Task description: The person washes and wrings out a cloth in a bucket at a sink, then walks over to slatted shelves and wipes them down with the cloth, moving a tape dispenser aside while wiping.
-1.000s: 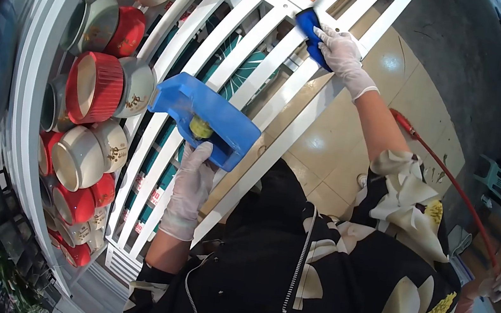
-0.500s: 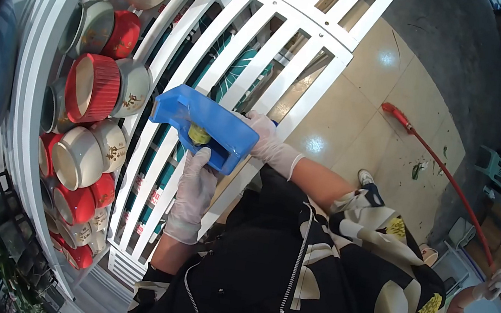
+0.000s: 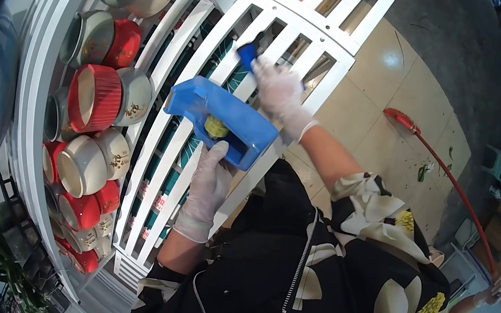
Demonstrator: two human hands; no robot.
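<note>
My left hand point(image 3: 208, 186), in a thin white glove, grips the near side of a blue plastic trough-shaped container point(image 3: 225, 105), its thumb on the rim. A round yellow-green thing point(image 3: 215, 127) sits inside the container; its kind is not clear. My right hand point(image 3: 280, 96), also gloved, is closed just beyond the container, above a white slatted rack point(image 3: 279, 42). From its fingers a blue tool with a dark tip point(image 3: 249, 52) points away over the slats; it looks like a small brush, but is blurred.
Ceramic pots point(image 3: 95, 99) in red, cream and grey-green crowd a white shelf on the left. Below the slats lie green packages. On the tiled floor at right, a co-worker's gloved hand point(image 3: 491, 291) holds a red long-handled broom point(image 3: 457, 189) near leaf scraps point(image 3: 422, 173).
My right hand has moved away from the container's side and farther over the slats, bringing the blue tool into view. The container in my left hand has shifted slightly right and up.
</note>
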